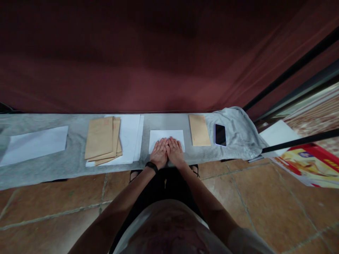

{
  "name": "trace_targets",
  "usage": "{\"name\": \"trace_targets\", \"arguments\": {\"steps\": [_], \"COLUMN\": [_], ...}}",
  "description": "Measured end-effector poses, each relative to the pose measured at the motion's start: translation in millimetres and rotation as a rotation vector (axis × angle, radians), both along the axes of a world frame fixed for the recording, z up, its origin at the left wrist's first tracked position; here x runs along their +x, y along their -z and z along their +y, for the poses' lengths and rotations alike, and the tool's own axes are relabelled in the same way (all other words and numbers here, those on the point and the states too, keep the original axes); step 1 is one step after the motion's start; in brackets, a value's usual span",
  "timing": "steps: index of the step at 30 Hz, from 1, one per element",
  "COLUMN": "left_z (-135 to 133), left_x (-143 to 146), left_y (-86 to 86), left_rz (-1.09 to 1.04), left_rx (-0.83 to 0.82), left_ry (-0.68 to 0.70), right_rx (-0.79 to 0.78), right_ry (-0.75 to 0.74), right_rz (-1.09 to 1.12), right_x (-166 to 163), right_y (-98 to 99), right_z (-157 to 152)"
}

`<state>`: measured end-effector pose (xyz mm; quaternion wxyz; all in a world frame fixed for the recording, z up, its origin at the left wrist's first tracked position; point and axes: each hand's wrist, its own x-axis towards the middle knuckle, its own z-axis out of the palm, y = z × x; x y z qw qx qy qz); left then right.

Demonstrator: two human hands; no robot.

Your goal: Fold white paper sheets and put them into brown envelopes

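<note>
Both of my hands lie flat, side by side, on a folded white sheet of paper (166,135) on the grey cloth-covered bench (66,165). My left hand (159,152), with a black band at the wrist, presses the sheet's left half with fingers stretched out. My right hand (174,151) presses the right half, its fingers also flat and touching those of the left.
A single brown envelope (199,129) and a dark phone (220,134) lie to the right. A stack of brown envelopes (102,139) sits on white sheets (131,135) to the left; another white sheet (34,144) lies further left. Colourful printed packaging (309,164) lies on the tiled floor at right.
</note>
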<state>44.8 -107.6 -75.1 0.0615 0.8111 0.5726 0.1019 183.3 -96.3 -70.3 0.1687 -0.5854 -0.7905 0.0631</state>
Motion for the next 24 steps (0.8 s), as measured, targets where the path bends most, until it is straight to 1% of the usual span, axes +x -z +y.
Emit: {"name": "trace_targets", "arguments": {"steps": [2,6,10,15,24], "left_z": [-6.2,-11.9,-18.3,-26.3,-34.2], "left_x": [2.0,-6.7,-16.2,-20.8,-23.3], "left_y": [-0.3,-3.2,-4.9,-3.5,-3.5], "left_rz": [0.006,0.010,-0.003,-0.020,-0.054], "left_rx": [-0.007,-0.001,0.034,0.046,0.044], "left_ry": [0.017,0.025,0.005,-0.035,-0.093], "right_rx": [0.007,0.040,0.098,0.164,0.169], "right_ry": [-0.015,0.024,0.068,0.111,0.138], "right_rz": [-0.011,-0.028,-0.009,0.011,0.033], "right_x": [1.7,17.8,33.1,42.1,51.7], "right_y": [3.1,10.0,15.3,19.1,20.1], "right_z": [-6.6,-12.5,-16.5,-23.4,-34.2]}}
